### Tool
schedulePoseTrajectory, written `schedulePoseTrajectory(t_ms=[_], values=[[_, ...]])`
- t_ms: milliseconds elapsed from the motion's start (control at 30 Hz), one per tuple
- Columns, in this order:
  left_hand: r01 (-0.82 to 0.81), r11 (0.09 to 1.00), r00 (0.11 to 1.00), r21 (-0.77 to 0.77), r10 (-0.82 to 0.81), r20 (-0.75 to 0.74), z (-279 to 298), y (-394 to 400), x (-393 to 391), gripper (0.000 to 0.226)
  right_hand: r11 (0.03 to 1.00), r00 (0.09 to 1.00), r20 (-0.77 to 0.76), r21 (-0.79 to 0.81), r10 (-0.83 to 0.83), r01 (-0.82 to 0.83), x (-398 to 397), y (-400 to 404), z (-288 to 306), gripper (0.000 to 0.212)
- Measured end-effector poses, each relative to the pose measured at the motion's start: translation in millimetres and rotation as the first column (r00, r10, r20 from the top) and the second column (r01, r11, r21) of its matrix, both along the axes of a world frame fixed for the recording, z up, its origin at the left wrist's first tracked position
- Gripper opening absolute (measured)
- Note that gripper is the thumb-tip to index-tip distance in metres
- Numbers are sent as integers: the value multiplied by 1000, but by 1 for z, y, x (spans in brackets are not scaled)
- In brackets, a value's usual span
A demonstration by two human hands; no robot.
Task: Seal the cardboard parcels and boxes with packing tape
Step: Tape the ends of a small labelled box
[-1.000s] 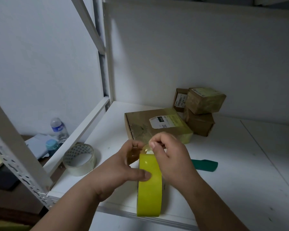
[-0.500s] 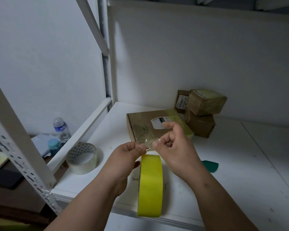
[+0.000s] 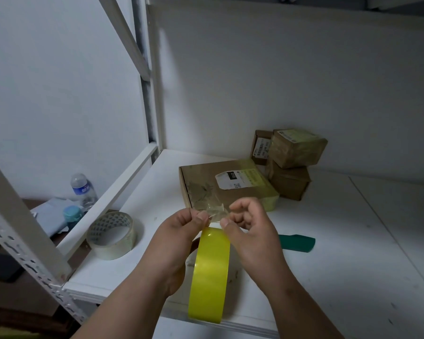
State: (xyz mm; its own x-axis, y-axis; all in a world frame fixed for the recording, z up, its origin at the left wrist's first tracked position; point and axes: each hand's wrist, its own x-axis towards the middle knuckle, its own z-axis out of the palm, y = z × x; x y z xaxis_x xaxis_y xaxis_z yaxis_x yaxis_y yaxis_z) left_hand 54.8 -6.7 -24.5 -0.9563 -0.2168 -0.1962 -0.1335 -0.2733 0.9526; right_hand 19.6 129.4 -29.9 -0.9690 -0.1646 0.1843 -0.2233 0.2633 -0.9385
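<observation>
The yellow tape roll (image 3: 209, 272) stands on edge at the front of the white shelf (image 3: 353, 241) between both hands. The left hand (image 3: 181, 231) and the right hand (image 3: 247, 223) each pinch the peeled clear tape end (image 3: 217, 210) — fingers curled tight on it. Behind lies a flat cardboard parcel (image 3: 225, 184), with small boxes (image 3: 294, 155) stacked farther back; a clear tape roll (image 3: 112, 234) sits left, a green tool (image 3: 296, 242) right.

The white label (image 3: 231, 179) on the flat cardboard box (image 3: 220, 184) reads "010".

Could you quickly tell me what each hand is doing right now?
Left hand: pinching the peeled tape end.
Right hand: pinching the same tape end.
</observation>
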Motion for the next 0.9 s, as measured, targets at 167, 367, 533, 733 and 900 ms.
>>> schedulePoseTrajectory(t_ms=[167, 367, 533, 733, 900], values=[[-10, 998, 999, -55, 7, -43, -1, 0, 0, 18, 999, 999, 21, -28, 43, -42, -3, 5, 2, 26], [-44, 973, 995, -225, 22, -102, -4, -3, 2, 18, 998, 998, -13, 14, 60, -60, -5, 8, 5, 11], [-153, 837, 984, -525, 77, -163, -6, -2, 1, 12, 985, 986, -139, 160, 86, -63, -5, 4, 9, 25], [-3, 888, 996, -460, -38, -79, 3, -14, -4, 8, 992, 981, -188, 123, 53, -30, -8, -4, 3, 19], [-69, 940, 997, -335, 56, -49, 2, -21, -7, 22, 999, 993, -120, 53, -1, 7, -4, -7, -3, 42]])
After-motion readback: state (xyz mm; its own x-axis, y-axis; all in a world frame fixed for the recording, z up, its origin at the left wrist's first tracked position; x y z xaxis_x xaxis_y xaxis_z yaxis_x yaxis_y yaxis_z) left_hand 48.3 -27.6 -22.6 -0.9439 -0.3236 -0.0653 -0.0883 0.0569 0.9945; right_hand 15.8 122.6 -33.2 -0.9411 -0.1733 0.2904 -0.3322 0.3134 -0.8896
